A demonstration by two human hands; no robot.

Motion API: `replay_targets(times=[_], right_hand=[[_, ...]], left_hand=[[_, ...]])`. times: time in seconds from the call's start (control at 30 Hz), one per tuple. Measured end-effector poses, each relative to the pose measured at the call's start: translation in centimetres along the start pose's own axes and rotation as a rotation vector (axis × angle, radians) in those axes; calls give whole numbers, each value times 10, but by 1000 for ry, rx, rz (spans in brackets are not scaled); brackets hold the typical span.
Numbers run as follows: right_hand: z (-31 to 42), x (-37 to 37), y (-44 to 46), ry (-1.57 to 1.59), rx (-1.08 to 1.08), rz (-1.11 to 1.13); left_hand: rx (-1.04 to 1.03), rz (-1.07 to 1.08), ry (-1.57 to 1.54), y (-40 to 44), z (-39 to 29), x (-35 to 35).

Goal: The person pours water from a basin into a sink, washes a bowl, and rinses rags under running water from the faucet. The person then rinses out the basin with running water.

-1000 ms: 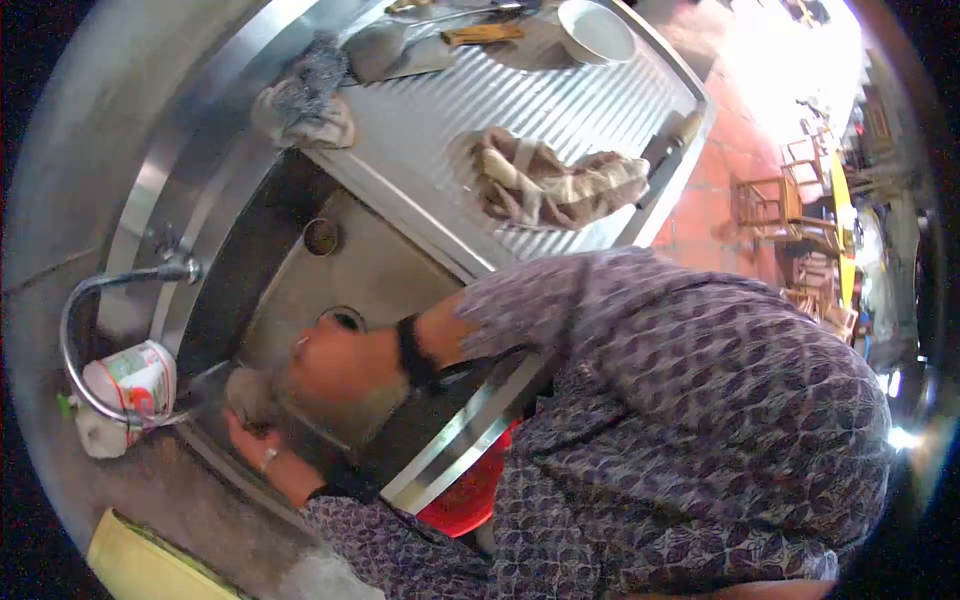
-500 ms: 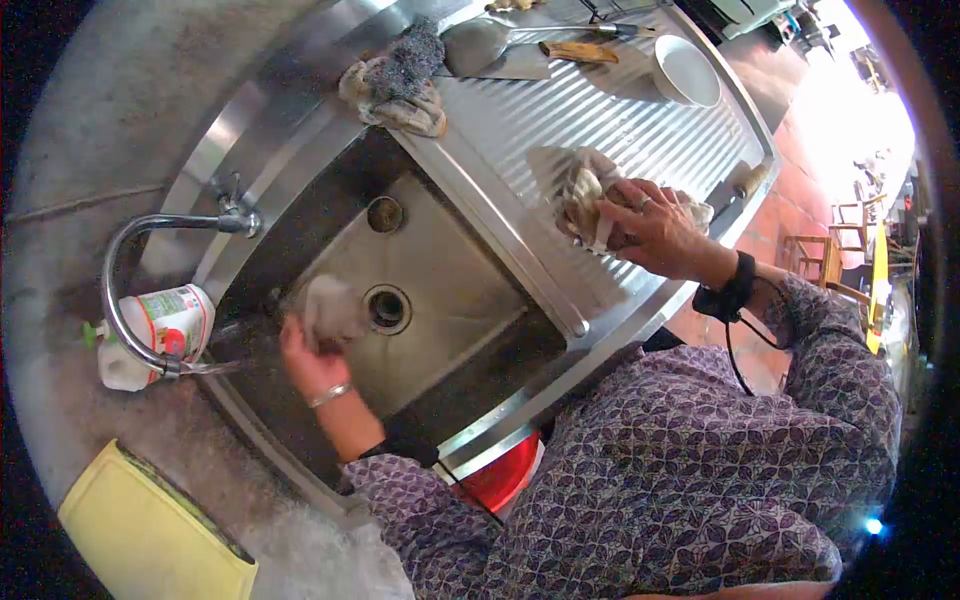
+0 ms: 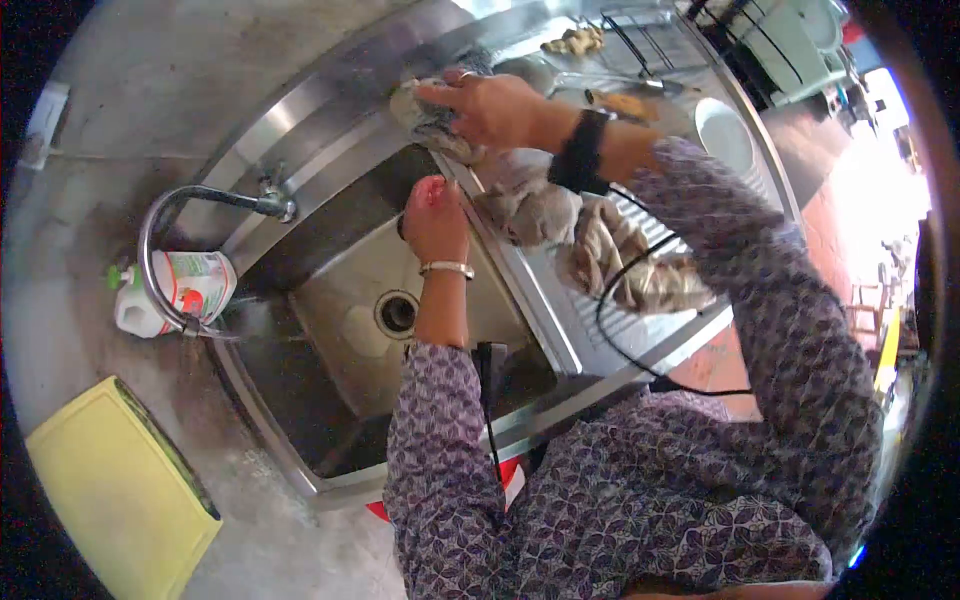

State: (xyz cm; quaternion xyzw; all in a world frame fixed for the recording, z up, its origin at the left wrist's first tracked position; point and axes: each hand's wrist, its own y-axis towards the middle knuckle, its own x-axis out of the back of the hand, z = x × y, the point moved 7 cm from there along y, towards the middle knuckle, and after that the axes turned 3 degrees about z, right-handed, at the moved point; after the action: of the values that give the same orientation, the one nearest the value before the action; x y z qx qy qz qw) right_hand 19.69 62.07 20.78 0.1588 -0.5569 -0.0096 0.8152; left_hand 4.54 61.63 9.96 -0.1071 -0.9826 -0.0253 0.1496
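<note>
My right hand (image 3: 490, 110) reaches across to the sink's back right corner, its fingers curled over a greyish rag (image 3: 408, 108) on the rim. Dark steel wool (image 3: 475, 62) shows partly behind that hand. Over the sink (image 3: 350, 270), my left hand (image 3: 437, 218) is closed with curled fingers; what lies inside it, if anything, is hidden. To its right, a pale rounded bundle (image 3: 545, 212) lies on the ribbed drainboard, beside brownish crumpled cloth (image 3: 640, 265). Water runs from the curved tap (image 3: 165, 220) at the left.
Beside the tap lies a white jug (image 3: 190, 290) with a green cap. A yellow board (image 3: 115, 490) is at lower left. Farther up the drainboard are a white bowl (image 3: 724, 135), a wooden handle (image 3: 622, 104), a ginger-like root (image 3: 575, 41) and a black wire rack (image 3: 635, 40).
My right hand has left the cloth on the drainboard and moved to the rag at the sink corner. My left hand has moved right and up from near the tap; its pale item no longer shows there.
</note>
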Motion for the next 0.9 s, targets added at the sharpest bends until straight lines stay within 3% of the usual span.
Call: replay_targets(times=[0.1,0.13,0.17,0.2,0.27,0.3,0.37,0.43,0.53,0.57,0.6,0.7,0.77,0.83,0.9], right_hand=[[-16,-41,31,-86,-18,149],[-18,-44,33,-92,0,164],[-24,-32,31,2,-3,42],[-32,-17,24,97,-7,-77],[-59,9,3,358,-157,-116],[-76,5,0,545,-251,-126],[-96,-9,-12,802,-393,-122],[-115,-4,-21,844,-436,-105],[-113,13,-38,660,-605,-167],[-116,23,-36,312,-594,-258],[-123,23,-31,76,-233,-459],[-32,63,-30,-25,-189,-542],[16,60,-15,179,-243,-283],[39,-3,-3,338,-82,70],[103,-39,0,316,248,2]], left_hand=[[-11,-80,204,23,-7,-3],[39,-141,425,23,-25,-5],[93,-198,647,24,-33,-5],[110,-211,635,28,-27,-6],[-194,-245,725,35,-31,-11],[-166,-271,731,33,-13,8],[43,-234,143,20,39,59],[294,-404,-715,-10,75,101],[271,-508,-855,-46,123,188],[313,-550,-758,-61,125,211],[355,-590,-660,-72,128,233],[333,-534,-394,-72,144,291],[308,-463,-135,-71,153,319],[305,-427,-4,-77,150,326],[543,-634,-257,-91,142,327]])
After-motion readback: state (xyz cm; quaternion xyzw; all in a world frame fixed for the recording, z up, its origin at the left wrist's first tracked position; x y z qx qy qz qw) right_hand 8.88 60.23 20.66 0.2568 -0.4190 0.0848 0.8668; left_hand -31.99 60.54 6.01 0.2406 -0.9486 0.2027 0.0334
